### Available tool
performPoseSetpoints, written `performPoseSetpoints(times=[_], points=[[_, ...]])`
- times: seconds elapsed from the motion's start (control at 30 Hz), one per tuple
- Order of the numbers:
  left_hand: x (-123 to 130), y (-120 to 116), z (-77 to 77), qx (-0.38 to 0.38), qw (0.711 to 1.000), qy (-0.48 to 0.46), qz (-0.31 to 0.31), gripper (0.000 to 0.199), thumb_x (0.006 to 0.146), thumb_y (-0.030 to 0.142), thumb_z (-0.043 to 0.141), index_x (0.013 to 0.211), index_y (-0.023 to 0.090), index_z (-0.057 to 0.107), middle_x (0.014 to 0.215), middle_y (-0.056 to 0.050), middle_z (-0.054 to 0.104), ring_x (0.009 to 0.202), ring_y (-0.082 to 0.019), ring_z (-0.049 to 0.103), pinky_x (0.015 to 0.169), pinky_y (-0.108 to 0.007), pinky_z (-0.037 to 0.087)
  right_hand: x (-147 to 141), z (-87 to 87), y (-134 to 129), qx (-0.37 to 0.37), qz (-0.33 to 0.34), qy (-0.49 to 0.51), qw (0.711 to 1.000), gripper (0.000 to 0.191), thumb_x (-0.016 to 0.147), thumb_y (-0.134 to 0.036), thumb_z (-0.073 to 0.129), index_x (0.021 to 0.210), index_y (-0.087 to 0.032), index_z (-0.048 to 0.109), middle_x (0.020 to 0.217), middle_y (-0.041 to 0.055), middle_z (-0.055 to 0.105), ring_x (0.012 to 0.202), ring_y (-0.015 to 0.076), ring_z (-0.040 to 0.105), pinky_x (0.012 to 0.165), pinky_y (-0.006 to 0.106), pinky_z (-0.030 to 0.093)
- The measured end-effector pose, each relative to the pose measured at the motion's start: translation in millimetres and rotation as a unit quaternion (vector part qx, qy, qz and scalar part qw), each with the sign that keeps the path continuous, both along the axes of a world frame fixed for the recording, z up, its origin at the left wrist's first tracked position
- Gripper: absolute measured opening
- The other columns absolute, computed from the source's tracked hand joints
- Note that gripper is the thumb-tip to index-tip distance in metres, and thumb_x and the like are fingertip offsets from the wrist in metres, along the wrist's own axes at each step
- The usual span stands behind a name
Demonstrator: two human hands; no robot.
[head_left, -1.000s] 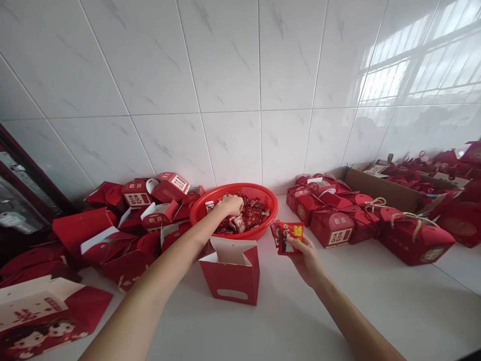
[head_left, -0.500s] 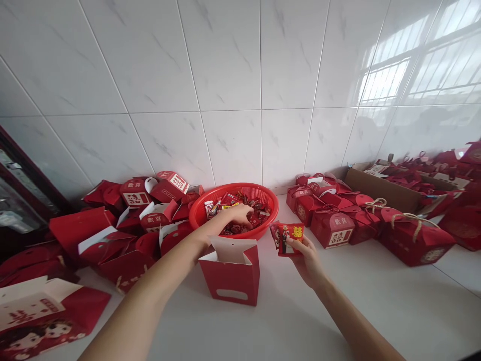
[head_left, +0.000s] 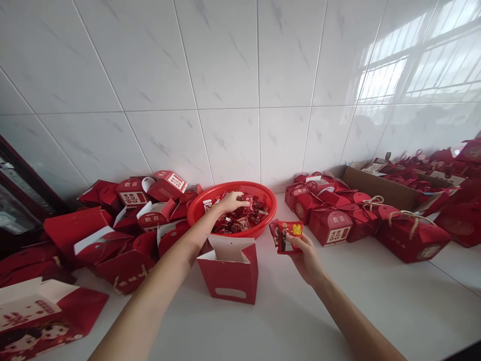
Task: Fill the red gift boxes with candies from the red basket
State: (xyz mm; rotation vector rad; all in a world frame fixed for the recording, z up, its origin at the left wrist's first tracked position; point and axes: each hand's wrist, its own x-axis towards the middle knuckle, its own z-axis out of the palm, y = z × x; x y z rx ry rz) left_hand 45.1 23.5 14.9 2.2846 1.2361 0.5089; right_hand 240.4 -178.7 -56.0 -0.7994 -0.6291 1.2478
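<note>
My left hand (head_left: 231, 201) is over the red plastic basket (head_left: 273, 210), its fingers closed on a small red candy packet (head_left: 247, 201). Beneath it lie many wrapped candies (head_left: 240, 224), mostly red. My right hand (head_left: 307, 254) holds a few candy packets (head_left: 291, 235) pinched between thumb and fingers, the front one red with yellow characters; how many are stacked cannot be seen. Between my arms stands a red paper box (head_left: 231, 276), upright with its top open and white inside. My right hand is to the right of this box, apart from it.
Red gift boxes (head_left: 128, 255) crowd the left side, several with flaps up. On the right are closed red boxes (head_left: 330, 225), some with rope handles, and a cardboard carton (head_left: 376, 188) of more red boxes. A tiled wall (head_left: 233, 140) rises behind the white table (head_left: 285, 321).
My left hand has risen slightly from among the candies and now shows a red candy packet in its fingers. My right hand keeps its packets in nearly the same place.
</note>
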Motion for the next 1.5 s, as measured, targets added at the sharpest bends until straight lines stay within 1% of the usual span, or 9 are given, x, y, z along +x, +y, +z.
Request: performPoseSetpoints(times=[0.23, 0.47, 0.73, 0.87, 0.97, 1.1, 1.17, 1.3, 1.5], points=[[-9.6, 1.7, -0.2, 0.007, 0.994, -0.062, 0.091, 0.02, 0.071, 0.037, 0.066, 0.075, 0.017, 0.065, 0.078, -0.003, 0.071, 0.076, -0.021, 0.065, 0.064, -0.028, 0.045, -0.4, -0.2, -0.4, -0.006, -0.007, 0.007, 1.0, 0.03, 0.058, -0.032, 0.088, 0.078, -0.018, 0.071, 0.079, 0.0029, 0.072, 0.066, 0.0158, 0.062, 0.059, 0.028, 0.054], [-12.3, 4.8, -1.6, 0.058, 0.985, -0.026, 0.163, 0.02, 0.071, 0.027, 0.064, 0.056, 0.02, 0.053, 0.056, 0.001, 0.057, 0.068, -0.021, 0.059, 0.063, -0.028, 0.039, 0.1, -3.8, 0.0, -0.004, 0.001, -0.003, 1.0, 0.029, 0.061, -0.032, 0.086, 0.081, -0.018, 0.071, 0.082, 0.0027, 0.072, 0.07, 0.0173, 0.064, 0.061, 0.03, 0.055], [-12.9, 4.3, -0.7, 0.089, 0.975, 0.046, 0.199, 0.01, 0.076, 0.022, 0.061, 0.066, 0.02, 0.06, 0.073, -0.006, 0.066, 0.08, -0.026, 0.063, 0.066, -0.03, 0.04, -0.9, -1.1, -1.5, -0.009, -0.001, -0.004, 1.0, 0.032, 0.059, -0.033, 0.088, 0.08, -0.017, 0.071, 0.081, 0.0026, 0.073, 0.07, 0.0165, 0.063, 0.061, 0.029, 0.055], [-8.0, -1.8, 1.6, 0.114, 0.977, 0.079, 0.162, 0.027, 0.077, 0.017, 0.058, 0.102, 0.017, 0.068, 0.109, -0.013, 0.068, 0.103, -0.031, 0.062, 0.079, -0.033, 0.046, -1.4, 0.1, -2.5, -0.007, 0.004, -0.005, 1.0, 0.032, 0.059, -0.033, 0.088, 0.081, -0.017, 0.071, 0.081, 0.0028, 0.073, 0.07, 0.0166, 0.063, 0.061, 0.029, 0.055], [0.8, -7.4, 0.3, 0.118, 0.985, 0.106, 0.068, 0.039, 0.078, 0.017, 0.058, 0.116, 0.02, 0.067, 0.126, -0.011, 0.064, 0.114, -0.028, 0.059, 0.092, -0.031, 0.045, -1.5, -0.1, -3.0, -0.004, 0.005, -0.007, 1.0, 0.031, 0.059, -0.033, 0.088, 0.08, -0.018, 0.071, 0.08, 0.0022, 0.072, 0.069, 0.0161, 0.063, 0.061, 0.029, 0.055], [15.8, -12.3, -9.2, 0.043, 0.977, 0.182, -0.102, 0.027, 0.071, 0.021, 0.066, 0.096, 0.024, 0.076, 0.105, -0.002, 0.074, 0.096, -0.022, 0.067, 0.085, -0.024, 0.048, -1.5, 0.5, -3.9, -0.006, 0.004, -0.011, 1.0, 0.033, 0.059, -0.034, 0.088, 0.082, -0.018, 0.07, 0.083, 0.0029, 0.072, 0.07, 0.0161, 0.063, 0.062, 0.029, 0.056], [21.0, -12.7, -14.8, 0.005, 0.964, 0.224, -0.144, 0.036, 0.066, 0.022, 0.069, 0.101, 0.024, 0.076, 0.101, -0.003, 0.075, 0.088, -0.022, 0.068, 0.075, -0.025, 0.05, -1.5, 1.6, -4.3, -0.011, 0.004, -0.013, 1.0, 0.036, 0.057, -0.035, 0.088, 0.084, -0.017, 0.071, 0.085, 0.0037, 0.073, 0.072, 0.0165, 0.064, 0.062, 0.029, 0.056], [22.8, -11.1, -21.6, -0.026, 0.949, 0.259, -0.175, 0.063, 0.064, 0.022, 0.067, 0.127, 0.027, 0.066, 0.118, -0.007, 0.071, 0.091, -0.024, 0.067, 0.069, -0.026, 0.049, -1.8, 4.0, -4.5, -0.015, 0.003, -0.011, 1.0, 0.038, 0.056, -0.036, 0.089, 0.083, -0.017, 0.071, 0.084, 0.0035, 0.073, 0.071, 0.0158, 0.063, 0.062, 0.028, 0.056], [18.5, -9.4, -28.1, -0.05, 0.954, 0.238, -0.175, 0.039, 0.07, 0.022, 0.06, 0.106, 0.023, 0.074, 0.094, -0.003, 0.076, 0.074, -0.018, 0.065, 0.06, -0.023, 0.044, -2.6, 4.5, -4.5, -0.02, 0.002, -0.014, 1.0, 0.037, 0.056, -0.036, 0.088, 0.083, -0.017, 0.071, 0.083, 0.0037, 0.073, 0.069, 0.016, 0.063, 0.061, 0.029, 0.056]])
